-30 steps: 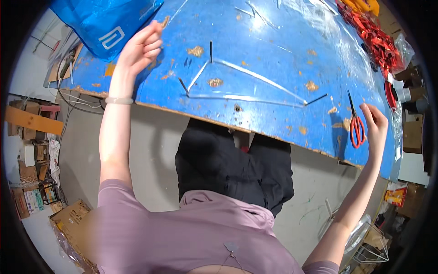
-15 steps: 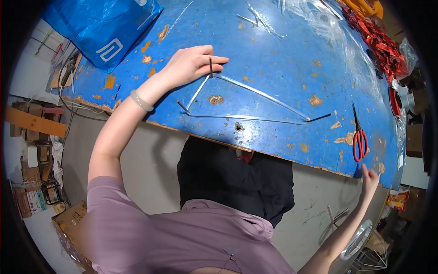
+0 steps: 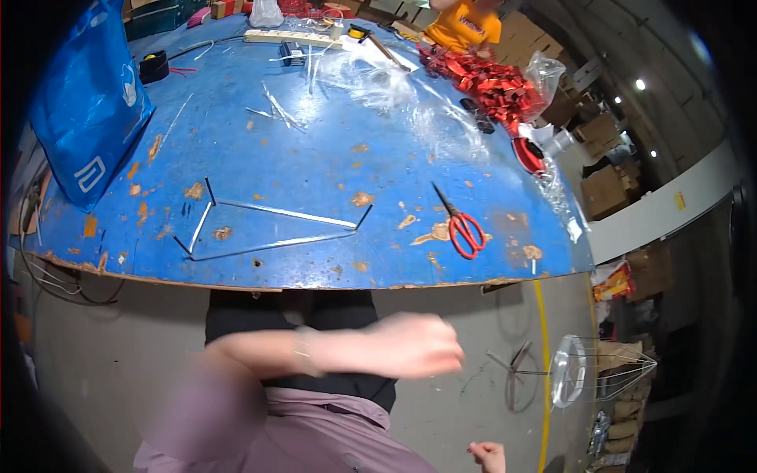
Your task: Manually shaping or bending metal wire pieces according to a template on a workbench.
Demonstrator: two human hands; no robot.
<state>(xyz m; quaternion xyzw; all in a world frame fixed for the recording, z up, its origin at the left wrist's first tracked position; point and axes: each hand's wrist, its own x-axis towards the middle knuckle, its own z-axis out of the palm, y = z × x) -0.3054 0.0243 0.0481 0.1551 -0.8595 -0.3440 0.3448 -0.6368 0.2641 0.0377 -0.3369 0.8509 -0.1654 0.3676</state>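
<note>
My left hand (image 3: 418,347) is in the air off the table's near edge, in front of my body. It is smeared by motion; its fingers look curled, and nothing shows in it. My right hand (image 3: 487,456) is low at the bottom edge, fingers bent together; whatever they hold, if anything, cannot be made out. On the blue table (image 3: 315,169) lies a triangular frame of thin silvery rods (image 3: 284,210) with short dark pegs standing at its corners. Neither hand touches it. Red-handled scissors (image 3: 465,235) lie to its right, blades pointing away.
A blue bag (image 3: 95,102) stands at the left. Loose clear strips (image 3: 277,109), plastic film (image 3: 386,83), red foil (image 3: 489,83) and a power strip (image 3: 292,38) lie farther back. A person in orange (image 3: 465,27) is beyond. A wire frame (image 3: 572,370) is at the floor's right.
My left hand has left the frame's far-left corner and swept back and right, off the table. My right hand has dropped toward the bottom edge. The view has shifted up and to the right.
</note>
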